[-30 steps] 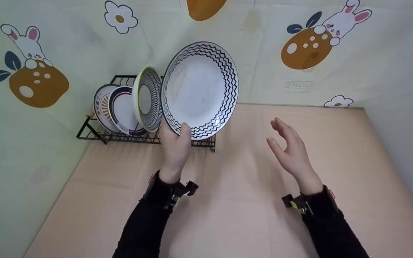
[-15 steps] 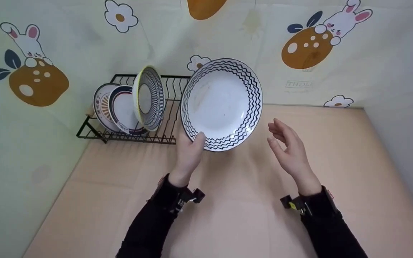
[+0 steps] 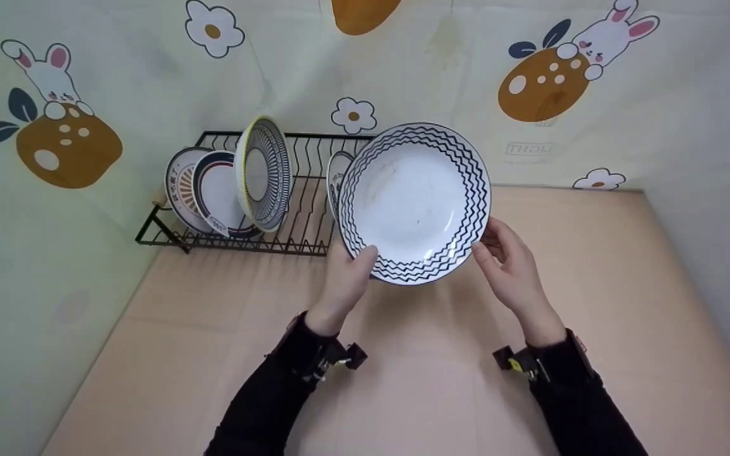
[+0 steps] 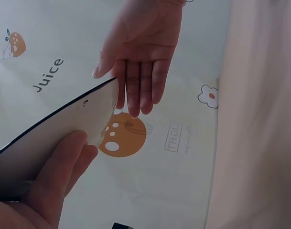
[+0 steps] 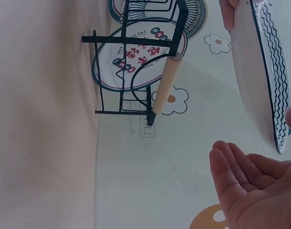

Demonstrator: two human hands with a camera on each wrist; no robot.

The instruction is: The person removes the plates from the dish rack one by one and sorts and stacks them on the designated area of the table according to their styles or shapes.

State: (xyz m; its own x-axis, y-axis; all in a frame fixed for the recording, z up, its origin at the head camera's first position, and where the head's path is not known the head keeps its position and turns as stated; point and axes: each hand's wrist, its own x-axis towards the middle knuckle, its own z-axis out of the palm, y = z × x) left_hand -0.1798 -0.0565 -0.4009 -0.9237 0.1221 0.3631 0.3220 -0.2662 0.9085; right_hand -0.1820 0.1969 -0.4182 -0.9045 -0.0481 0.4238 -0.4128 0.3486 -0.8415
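The zigzag-rimmed plate [image 3: 414,202] is held up above the table [image 3: 593,316], just right of the black dish rack [image 3: 289,237] and in front of its right end. It is tilted, its white face turned toward the person and slightly upward, its rim running left to right between the hands. The left hand [image 3: 349,282] pinches the lower left rim, thumb on the face and fingers curled behind. The right hand [image 3: 511,269] has its fingers lightly bent at the right rim, the thumb on the edge; from the wrist views its fingers look nearly straight, cupping rather than clamping.

A second ago the plate stood more upright, higher and further left, right over the rack, with the right hand open and well apart from it. The plate has since come right and down, and the right hand has met it.

In the rack three other plates [image 3: 232,187] stand on edge at the left, and one more [image 3: 337,177] peeks out behind the held plate.
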